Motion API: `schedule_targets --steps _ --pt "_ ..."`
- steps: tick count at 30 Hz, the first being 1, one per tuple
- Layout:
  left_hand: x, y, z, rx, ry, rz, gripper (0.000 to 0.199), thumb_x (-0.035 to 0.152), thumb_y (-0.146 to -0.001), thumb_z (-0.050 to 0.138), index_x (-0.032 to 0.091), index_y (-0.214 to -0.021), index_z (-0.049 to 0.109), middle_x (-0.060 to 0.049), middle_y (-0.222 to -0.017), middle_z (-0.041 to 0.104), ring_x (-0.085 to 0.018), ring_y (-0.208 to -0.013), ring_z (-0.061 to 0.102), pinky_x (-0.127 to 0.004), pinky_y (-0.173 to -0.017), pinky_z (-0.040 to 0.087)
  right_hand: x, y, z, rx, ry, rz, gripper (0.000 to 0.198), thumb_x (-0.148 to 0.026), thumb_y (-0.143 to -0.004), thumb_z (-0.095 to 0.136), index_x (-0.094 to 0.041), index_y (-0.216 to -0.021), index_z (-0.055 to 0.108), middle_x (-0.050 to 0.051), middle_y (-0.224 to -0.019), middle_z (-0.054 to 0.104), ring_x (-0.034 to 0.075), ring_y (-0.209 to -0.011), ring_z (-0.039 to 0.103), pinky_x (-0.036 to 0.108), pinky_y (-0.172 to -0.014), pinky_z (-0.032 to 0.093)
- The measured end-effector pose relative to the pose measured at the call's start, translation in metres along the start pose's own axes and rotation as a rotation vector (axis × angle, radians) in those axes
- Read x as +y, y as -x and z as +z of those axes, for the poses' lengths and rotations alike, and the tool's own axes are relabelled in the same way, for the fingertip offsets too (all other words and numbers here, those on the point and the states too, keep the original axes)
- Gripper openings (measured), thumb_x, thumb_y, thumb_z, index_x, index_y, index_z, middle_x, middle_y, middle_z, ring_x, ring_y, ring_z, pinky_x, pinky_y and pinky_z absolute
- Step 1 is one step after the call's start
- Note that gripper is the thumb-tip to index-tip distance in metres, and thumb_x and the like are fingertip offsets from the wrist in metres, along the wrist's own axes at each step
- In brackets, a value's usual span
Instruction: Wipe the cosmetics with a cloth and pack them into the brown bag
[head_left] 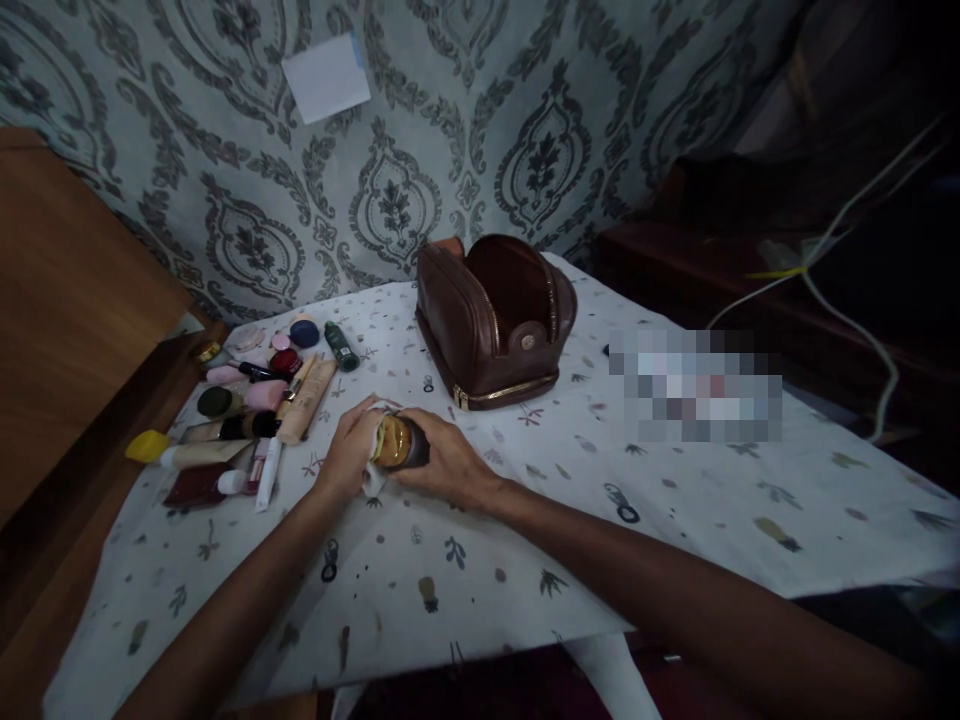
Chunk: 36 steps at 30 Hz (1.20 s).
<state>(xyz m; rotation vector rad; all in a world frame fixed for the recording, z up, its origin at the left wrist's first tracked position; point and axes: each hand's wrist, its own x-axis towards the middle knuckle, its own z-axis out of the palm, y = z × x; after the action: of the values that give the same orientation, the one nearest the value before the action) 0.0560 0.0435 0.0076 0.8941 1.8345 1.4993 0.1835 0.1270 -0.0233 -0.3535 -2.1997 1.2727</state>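
My right hand [450,460] is wrapped round a dark jar with a gold top [395,441], held above the table in front of me. On the jar's left side, my left hand [349,446] presses a white cloth or tissue [373,480] against it. Fingers and cloth hide part of the jar. Just beyond my hands stands a brown leather toiletry bag [480,330], its zipped top gaping. Left of my hands lies a group of cosmetics, among them a beige tube [307,402], a green bottle [341,346] and a dark red bottle [196,486].
A white tablecloth with small plant prints [525,560] covers the table. At the right lies a blurred-out item [697,385]. A wooden panel [67,320] borders the left side, patterned wallpaper [394,200] the back. White cables [847,300] hang at the right.
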Motion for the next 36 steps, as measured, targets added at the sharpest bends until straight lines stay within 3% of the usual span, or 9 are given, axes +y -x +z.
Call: schedule_targets --steps 6,11,14,17,19,25,30,33,36 --pt "-0.005 0.024 -0.004 -0.048 -0.259 0.192 0.041 0.058 -0.096 0.034 0.023 -0.076 0.042 0.003 -0.070 0.047 -0.016 -0.068 0.049 -0.027 -0.066 0.042 -0.007 0.000 -0.003 -0.007 -0.027 0.119 0.055 -0.024 -0.063 0.082 -0.019 -0.112 0.058 0.003 -0.103 0.068 0.022 -0.094 0.062 0.033 -0.083 0.048" --pt "-0.006 0.036 -0.011 -0.107 -0.475 0.260 0.032 0.052 -0.097 0.034 0.022 -0.103 0.045 -0.001 -0.086 0.056 -0.020 -0.081 0.055 -0.032 -0.074 0.044 -0.008 0.000 -0.004 -0.008 -0.041 0.134 0.053 -0.021 -0.063 0.080 -0.019 -0.111 0.058 0.001 -0.098 0.067 0.020 -0.092 0.061 0.031 -0.083 0.047" --pt "-0.008 0.041 -0.016 -0.128 -0.616 0.277 0.041 0.051 -0.094 0.042 0.019 -0.120 0.042 -0.008 -0.106 0.059 -0.026 -0.097 0.058 -0.039 -0.083 0.046 -0.006 0.000 -0.004 -0.007 -0.071 0.124 0.051 -0.023 -0.066 0.078 -0.018 -0.113 0.058 0.002 -0.101 0.067 0.020 -0.095 0.062 0.031 -0.084 0.047" --pt "-0.008 0.047 -0.020 -0.146 -0.734 0.229 0.052 0.052 -0.091 0.048 0.019 -0.129 0.036 -0.011 -0.113 0.060 -0.029 -0.100 0.060 -0.042 -0.083 0.048 -0.005 0.000 -0.003 0.001 -0.089 0.124 0.051 -0.019 -0.065 0.077 -0.017 -0.112 0.058 0.003 -0.104 0.068 0.022 -0.099 0.062 0.032 -0.086 0.047" --pt "-0.007 0.050 -0.021 -0.151 -0.782 0.201 0.051 0.053 -0.090 0.050 0.019 -0.126 0.037 -0.011 -0.108 0.062 -0.029 -0.095 0.062 -0.041 -0.077 0.049 -0.005 0.001 -0.002 0.005 -0.097 0.130 0.051 -0.017 -0.064 0.076 -0.017 -0.112 0.059 0.004 -0.105 0.068 0.022 -0.099 0.062 0.033 -0.087 0.047" --pt "-0.014 0.055 -0.024 -0.090 -0.813 0.245 0.026 0.049 -0.096 0.042 0.023 -0.091 0.040 0.000 -0.074 0.058 -0.021 -0.068 0.059 -0.031 -0.060 0.044 -0.006 0.002 -0.001 0.026 -0.037 0.112 0.053 -0.023 -0.068 0.079 -0.019 -0.117 0.058 0.005 -0.111 0.068 0.023 -0.105 0.062 0.036 -0.092 0.048" --pt "-0.019 0.056 -0.026 -0.008 -1.031 0.627 0.029 0.039 -0.102 0.037 0.022 -0.080 0.047 0.001 -0.069 0.057 -0.015 -0.060 0.055 -0.026 -0.056 0.038 0.001 0.002 0.002 0.038 0.027 0.066 0.064 -0.026 -0.069 0.080 -0.018 -0.127 0.054 0.011 -0.123 0.065 0.026 -0.115 0.060 0.042 -0.099 0.047" --pt "-0.014 0.058 -0.025 0.069 -1.231 0.884 0.030 0.036 -0.101 0.043 0.020 -0.077 0.052 -0.001 -0.072 0.059 -0.015 -0.065 0.057 -0.027 -0.057 0.036 0.007 0.003 0.004 0.037 0.095 0.028 0.070 -0.025 -0.071 0.077 -0.019 -0.134 0.050 0.013 -0.129 0.061 0.029 -0.121 0.057 0.047 -0.105 0.045" --pt "-0.010 0.059 -0.023 0.129 -1.365 1.027 0.030 0.035 -0.098 0.051 0.020 -0.072 0.053 -0.002 -0.071 0.056 -0.016 -0.066 0.054 -0.028 -0.058 0.035 0.010 0.005 0.006 -0.011 0.152 -0.013 0.077 -0.024 -0.074 0.073 -0.017 -0.143 0.041 0.016 -0.132 0.057 0.031 -0.127 0.052 0.050 -0.107 0.042"
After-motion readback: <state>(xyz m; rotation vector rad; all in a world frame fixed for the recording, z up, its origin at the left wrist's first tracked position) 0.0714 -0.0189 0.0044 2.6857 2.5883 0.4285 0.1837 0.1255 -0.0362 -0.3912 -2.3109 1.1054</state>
